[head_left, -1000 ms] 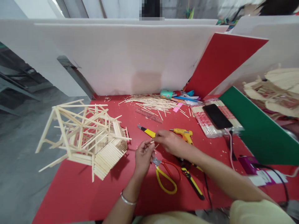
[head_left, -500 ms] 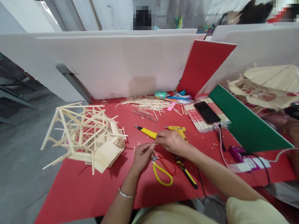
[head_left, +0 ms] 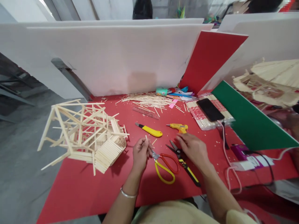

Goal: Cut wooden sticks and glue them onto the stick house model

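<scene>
My left hand pinches a short wooden stick, its tip pointing up between thumb and fingers. Just right of that hand lie scissors with one red and one yellow handle. My right hand is over the lower grip of a yellow glue gun, its fingers apart; whether they touch the grip is hidden. Below its fingertips lies a black-and-yellow hand cutter with its jaws apart. A yellow utility knife rests beyond both hands. To the left stands a stick-built model.
Loose sticks and a clear ruler lie toward the back of the red table. A phone rests on packed sticks, its cable running to a power strip. White boards and a green board form walls.
My right hand has left my left hand and moved right to the glue gun's grip. My left hand keeps the short stick, which now shows upright. The view has shifted slightly.
</scene>
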Tool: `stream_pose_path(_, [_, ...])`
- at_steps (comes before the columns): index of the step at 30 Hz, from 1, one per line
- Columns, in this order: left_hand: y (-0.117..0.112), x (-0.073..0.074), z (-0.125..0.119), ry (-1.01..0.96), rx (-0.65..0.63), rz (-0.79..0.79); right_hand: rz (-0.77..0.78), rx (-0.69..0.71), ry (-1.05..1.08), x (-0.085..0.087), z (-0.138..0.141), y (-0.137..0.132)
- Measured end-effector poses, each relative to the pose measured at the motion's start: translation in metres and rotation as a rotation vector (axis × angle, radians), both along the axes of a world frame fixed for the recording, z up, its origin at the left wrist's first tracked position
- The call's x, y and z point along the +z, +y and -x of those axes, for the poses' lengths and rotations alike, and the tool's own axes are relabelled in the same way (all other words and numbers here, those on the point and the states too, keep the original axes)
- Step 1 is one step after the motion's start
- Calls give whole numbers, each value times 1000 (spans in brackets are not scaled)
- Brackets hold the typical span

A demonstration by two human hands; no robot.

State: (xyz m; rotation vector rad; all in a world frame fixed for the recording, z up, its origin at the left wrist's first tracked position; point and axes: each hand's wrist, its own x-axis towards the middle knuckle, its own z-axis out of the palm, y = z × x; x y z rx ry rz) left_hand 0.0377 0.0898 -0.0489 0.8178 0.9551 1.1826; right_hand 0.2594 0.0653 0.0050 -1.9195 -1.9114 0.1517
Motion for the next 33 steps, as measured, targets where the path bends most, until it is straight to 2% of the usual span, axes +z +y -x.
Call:
stream_pose_path(3, [1,-3,1,19,56,10,105,-179,-127,-20,-25,-22])
stream_pose_path(6, [0,-6,1,59,64,23,169,-209,-184,-29,-41,-41])
stream_pose_path(10, [-1,-7,-1,81,55,24,165,-190,-147,-28,-42,-59])
stream_pose_path(13, [-2,-7,-3,63,76,33,182,-97,-122,-31,-31,-72])
stream_pose_path(16, [-3,-5,-4,60,88,39,206,10,-192,-39,-17,-83])
stream_pose_path(18, [-3,-5,-4,59,86,33,221,17,-259,-42,-11,-88])
stream_pose_path(25, [-3,-4,-2,2,93,-2,382,-154,-330,-31,-7,-87])
stream_pose_path(33, [-7,-4,-7,-50,20,-6,448,-154,-372,-27,-17,-97])
